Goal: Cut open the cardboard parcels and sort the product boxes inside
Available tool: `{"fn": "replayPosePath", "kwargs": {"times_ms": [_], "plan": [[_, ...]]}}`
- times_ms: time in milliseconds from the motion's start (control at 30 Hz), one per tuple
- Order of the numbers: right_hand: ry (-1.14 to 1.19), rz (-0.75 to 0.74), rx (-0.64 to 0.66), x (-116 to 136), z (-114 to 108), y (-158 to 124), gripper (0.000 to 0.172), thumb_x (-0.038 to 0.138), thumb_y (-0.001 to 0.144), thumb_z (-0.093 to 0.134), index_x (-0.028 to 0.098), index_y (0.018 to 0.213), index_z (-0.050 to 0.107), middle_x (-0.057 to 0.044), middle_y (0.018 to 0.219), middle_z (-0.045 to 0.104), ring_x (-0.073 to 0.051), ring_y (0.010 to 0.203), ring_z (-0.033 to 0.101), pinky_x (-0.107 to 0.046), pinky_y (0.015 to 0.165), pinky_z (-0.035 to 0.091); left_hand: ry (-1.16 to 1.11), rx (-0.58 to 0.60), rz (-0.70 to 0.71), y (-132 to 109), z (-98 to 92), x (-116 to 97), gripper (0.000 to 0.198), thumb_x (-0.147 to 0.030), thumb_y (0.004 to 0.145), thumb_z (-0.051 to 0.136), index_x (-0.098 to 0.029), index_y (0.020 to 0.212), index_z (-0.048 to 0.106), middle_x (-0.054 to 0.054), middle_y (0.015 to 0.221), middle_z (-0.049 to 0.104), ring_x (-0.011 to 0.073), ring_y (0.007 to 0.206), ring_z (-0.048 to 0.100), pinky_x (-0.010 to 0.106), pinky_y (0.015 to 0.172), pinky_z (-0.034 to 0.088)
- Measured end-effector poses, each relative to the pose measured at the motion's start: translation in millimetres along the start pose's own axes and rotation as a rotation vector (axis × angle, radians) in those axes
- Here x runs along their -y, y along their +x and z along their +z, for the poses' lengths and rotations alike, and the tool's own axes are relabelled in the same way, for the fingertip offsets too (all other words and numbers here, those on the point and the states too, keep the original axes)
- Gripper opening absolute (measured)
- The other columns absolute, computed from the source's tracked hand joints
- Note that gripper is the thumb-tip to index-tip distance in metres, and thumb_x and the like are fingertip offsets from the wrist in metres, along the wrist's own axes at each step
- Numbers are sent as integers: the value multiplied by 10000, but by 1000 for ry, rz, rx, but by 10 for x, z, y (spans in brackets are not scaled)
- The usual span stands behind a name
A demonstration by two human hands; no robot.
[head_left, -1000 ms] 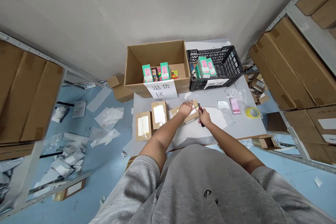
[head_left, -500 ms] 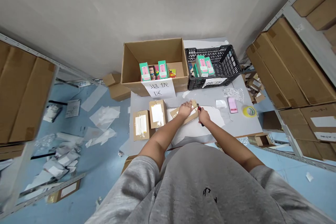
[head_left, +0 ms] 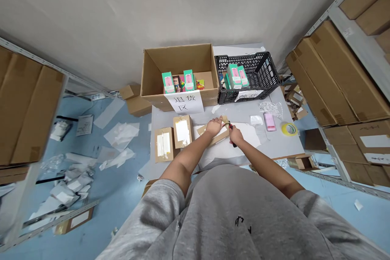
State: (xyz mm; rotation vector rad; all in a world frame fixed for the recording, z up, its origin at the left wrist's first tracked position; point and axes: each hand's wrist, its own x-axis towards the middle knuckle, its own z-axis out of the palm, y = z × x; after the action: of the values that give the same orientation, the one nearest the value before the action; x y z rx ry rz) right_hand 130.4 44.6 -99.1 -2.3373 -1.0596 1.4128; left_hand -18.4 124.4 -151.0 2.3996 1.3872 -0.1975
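A slim cardboard box (head_left: 219,136) with a white label lies slantwise on white paper on the table. My left hand (head_left: 214,126) holds it down from above, fingers over its top near the right end. In my right hand (head_left: 236,134) is a red-and-black utility knife (head_left: 230,127), its front end against the right end of the box. The blade is too small to make out. To the left stand two small taped cartons, a taller one (head_left: 183,132) and a lower one (head_left: 163,146), both with white labels.
Behind are a large open carton (head_left: 179,99) and a black plastic crate (head_left: 234,98), both holding green-and-pink boxes. A pink packet (head_left: 269,122), bubble wrap (head_left: 271,108) and a yellow tape roll (head_left: 289,129) lie right. Shelves with cartons flank the table; paper scraps litter the floor.
My right hand and the utility knife have shifted very slightly left at the box's right end. My left hand stays on the box almost unmoved.
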Motion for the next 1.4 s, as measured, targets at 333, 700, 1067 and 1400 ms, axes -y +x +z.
{"fn": "replayPosePath", "kwargs": {"times_ms": [333,700,1067,1400], "plan": [[100,-12,35,-264,-272,-37,211,418,1177,511,223,1181,589,67,563,591,-164,386,622,-220,442,476,-12,-84,13,-151,55,0,746,-578,1142,525,-158,1749,423,248,1456,651,365,1326,631,454,1139,474],[56,-125,-11,0,-196,593,447,465,892,941,228,1048,596,101,617,602,-123,438,578,-204,463,453,-54,-147,194,-233,40,205,904,-631,1037,694,-130,1737,420,273,1707,483,396,1601,433,536,1325,304],[82,-54,-31,33,-5,857,379,397,864,944,180,1020,676,44,699,653,-140,550,630,-214,525,516,-109,-131,170,-474,128,-2,772,-694,1010,681,-145,1546,592,253,1512,609,400,1426,539,492,1179,409],[302,-361,79,-570,-327,385,625,635,1090,497,253,1583,490,97,658,609,-143,444,569,-222,459,476,-90,-117,206,-332,145,-23,681,-730,938,769,-181,1328,665,204,1352,675,391,1291,578,444,1041,383]]}}
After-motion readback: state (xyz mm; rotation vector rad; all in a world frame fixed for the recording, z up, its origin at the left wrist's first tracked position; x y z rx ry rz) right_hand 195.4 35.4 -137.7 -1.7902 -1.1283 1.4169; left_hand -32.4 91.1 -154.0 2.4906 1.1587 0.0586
